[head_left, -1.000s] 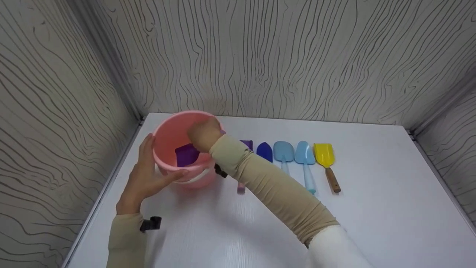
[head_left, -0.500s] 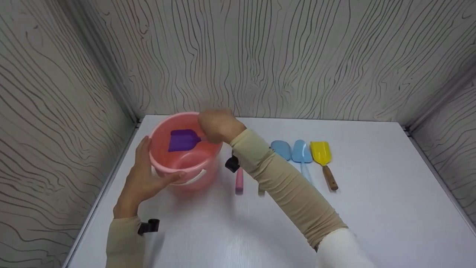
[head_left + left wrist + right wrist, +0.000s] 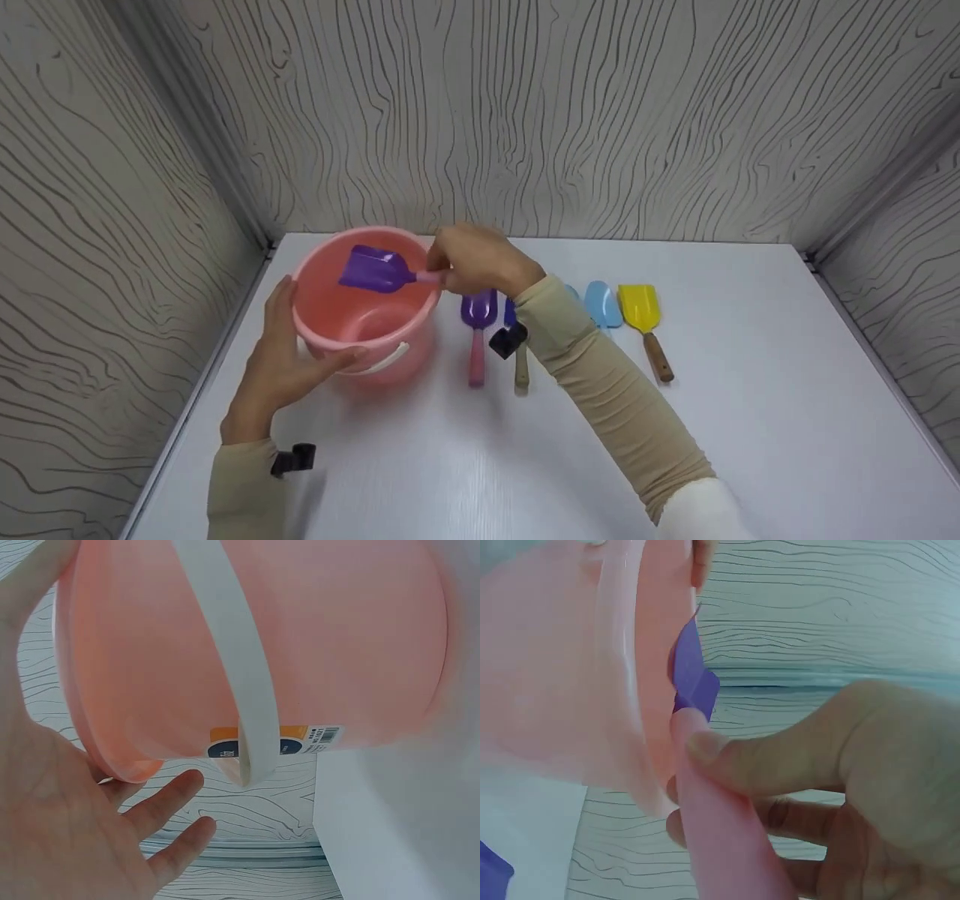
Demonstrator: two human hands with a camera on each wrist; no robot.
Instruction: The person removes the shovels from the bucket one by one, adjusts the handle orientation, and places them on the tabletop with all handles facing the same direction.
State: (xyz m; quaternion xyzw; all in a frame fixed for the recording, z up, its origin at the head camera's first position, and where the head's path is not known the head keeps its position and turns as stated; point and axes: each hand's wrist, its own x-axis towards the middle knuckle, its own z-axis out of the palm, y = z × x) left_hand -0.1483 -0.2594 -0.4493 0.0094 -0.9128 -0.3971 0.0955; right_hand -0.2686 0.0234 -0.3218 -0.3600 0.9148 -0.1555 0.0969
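Note:
A pink bucket (image 3: 409,349) stands upright at the left of the white table. My left hand (image 3: 281,364) rests against its near left rim, fingers spread along the side and thumb across the front. The left wrist view shows these fingers (image 3: 169,806) nearly straight at the rim. My right hand (image 3: 480,259) holds a small shovel by its pink handle (image 3: 724,817), thumb on one side and fingers on the other. The shovel's purple blade (image 3: 375,270) is tilted over the bucket's opening. A white carrying handle (image 3: 240,667) hangs down the bucket's side.
Right of the bucket lie a purple scoop (image 3: 478,311) with a pink handle, a blue one with an olive handle (image 3: 522,367), light blue scoops (image 3: 602,304) partly under my right arm, and a yellow shovel (image 3: 640,307). Patterned walls (image 3: 540,120) enclose the table.
My right hand has moved up and to the right, out of the bucket, raising the purple shovel from inside to above the opening. My left hand has stayed on the rim.

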